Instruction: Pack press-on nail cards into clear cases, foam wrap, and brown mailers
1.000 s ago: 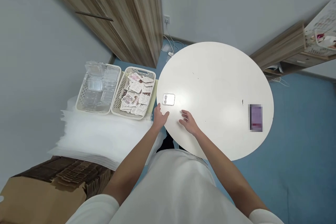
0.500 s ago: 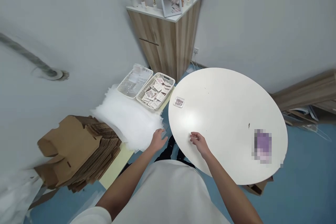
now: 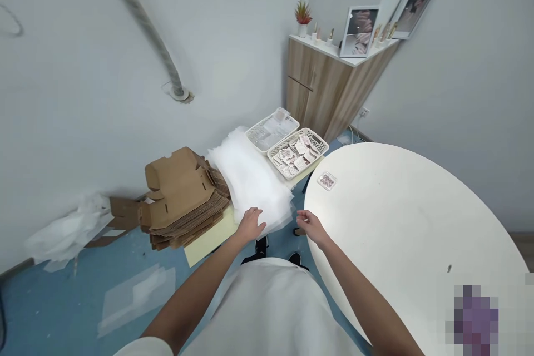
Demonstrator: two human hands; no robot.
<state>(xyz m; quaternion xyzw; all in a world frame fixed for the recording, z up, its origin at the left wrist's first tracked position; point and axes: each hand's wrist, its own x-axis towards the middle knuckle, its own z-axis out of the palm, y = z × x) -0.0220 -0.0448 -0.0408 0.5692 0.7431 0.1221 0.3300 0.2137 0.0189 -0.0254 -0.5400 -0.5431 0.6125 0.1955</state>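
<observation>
Plain white beside your left fingers (image 3: 252, 213) and right fingers (image 3: 307, 216), with brown cardboard farther left.
Just past your left fingers, the loose stack of thin sheets (image 3: 256, 181) is milky white; left of it, the flat-folded cardboard boxes (image 3: 179, 183) are plain brown on a pale-yellow flat board (image 3: 211, 236). Right of your right fingers you have a smooth white round table (image 3: 396, 211), bearing a clear square case (image 3: 327, 181) with rows of pinkish-purple marks. Beyond both sets of fingers, the off-white plastic basket (image 3: 309, 164) is patterned with holes, its white cards (image 3: 299, 147) printed pinkish and dark; the cabinet (image 3: 308, 89) has streaked brown-grey wood grain.
</observation>
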